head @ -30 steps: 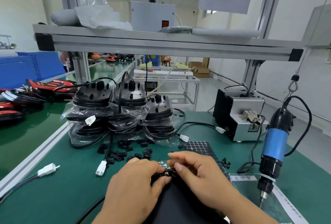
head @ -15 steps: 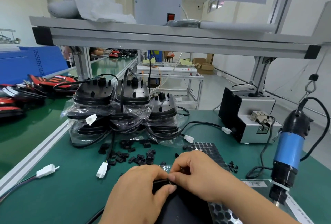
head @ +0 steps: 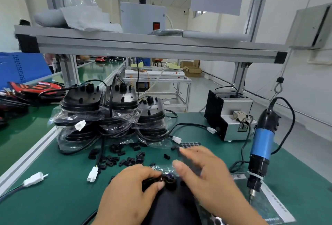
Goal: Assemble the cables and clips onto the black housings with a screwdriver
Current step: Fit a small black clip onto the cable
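At the view's bottom edge, the left hand [head: 133, 188] grips a black housing [head: 173, 210], largely hidden and cut off. The blurred right hand [head: 203, 172] hovers with fingers spread, holding nothing.

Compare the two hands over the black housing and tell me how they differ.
The left hand has its fingers curled, pinching a small black fitting at the top of the black housing. The right hand has its fingers straight and spread, holding nothing. The left hand looks sharp, while the right hand is blurred. Both are bare and are over the same housing.
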Motion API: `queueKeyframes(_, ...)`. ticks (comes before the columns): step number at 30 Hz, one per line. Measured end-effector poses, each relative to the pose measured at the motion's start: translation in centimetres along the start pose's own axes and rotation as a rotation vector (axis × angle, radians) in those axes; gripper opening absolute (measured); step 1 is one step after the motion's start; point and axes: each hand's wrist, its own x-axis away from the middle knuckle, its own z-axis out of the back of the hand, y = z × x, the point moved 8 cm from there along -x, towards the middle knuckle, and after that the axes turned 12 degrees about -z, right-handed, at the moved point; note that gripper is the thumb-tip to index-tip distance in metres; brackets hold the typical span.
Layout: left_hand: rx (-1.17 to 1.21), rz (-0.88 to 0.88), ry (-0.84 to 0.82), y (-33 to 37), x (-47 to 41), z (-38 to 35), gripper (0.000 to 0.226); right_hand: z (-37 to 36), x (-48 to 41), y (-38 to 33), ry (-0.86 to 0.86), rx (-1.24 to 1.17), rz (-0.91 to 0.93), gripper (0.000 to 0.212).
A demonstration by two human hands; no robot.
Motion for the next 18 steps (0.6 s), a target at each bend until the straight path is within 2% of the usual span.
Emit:
queueKeyframes(2, 0.031, -0.018, 0.009, 0.0, -0.1, 0.0, 0.015, 6.6, 1.6, 1.5, 0.332, -0.132, -0.015, 0.031)
queueKeyframes(4, 0.039, 0.004, 0.006, -0.4, -0.2, -0.3, 0.017, 12.8, 3.2, 5.2, 0.693, -0.336, -0.124, 0.011)
queueKeyframes(5, 0.044, 0.012, -0.001, -0.3, -0.3, -0.2, 0.017, 14.8, 3.6, 7.7, 0.814, -0.486, -0.210, 0.006)
queueKeyframes(6, 0.042, 0.021, 0.000, -0.2, -0.3, -0.1, 0.016, 15.8, 3.4, 10.5, 0.854, -0.626, -0.321, 0.008)
queueKeyframes(7, 0.046, 0.035, 0.004, -0.4, -0.3, -0.1, 0.012, 15.5, 2.5, 13.0, 0.776, -0.732, -0.466, 0.015)
queueKeyframes(9, 0.062, 0.045, 0.004, -0.6, -0.3, -0.2, 0.011, 12.4, 0.2, 16.6, 0.419, -0.879, -0.703, 0.051)
queueKeyframes(10, 0.067, 0.039, 0.012, -0.5, -0.3, -0.1, 0.013, 10.8, -0.6, 17.2, 0.261, -0.959, -0.755, 0.061)
queueKeyframes(12, 0.072, 0.034, 0.015, -0.6, -0.3, -0.2, 0.017, 8.8, -1.5, 17.1, 0.056, -1.112, -0.750, 0.060)
queueKeyframes(15, 0.065, 0.041, -0.004, -0.5, -0.3, -0.3, 0.019, 8.1, -2.2, 16.8, 0.011, -1.303, -0.651, 0.055)
queueKeyframes(18, 0.103, 0.045, 0.001, -0.7, -0.3, -0.3, 0.020, 8.3, -2.9, 16.9, 0.053, -1.307, -0.551, 0.048)
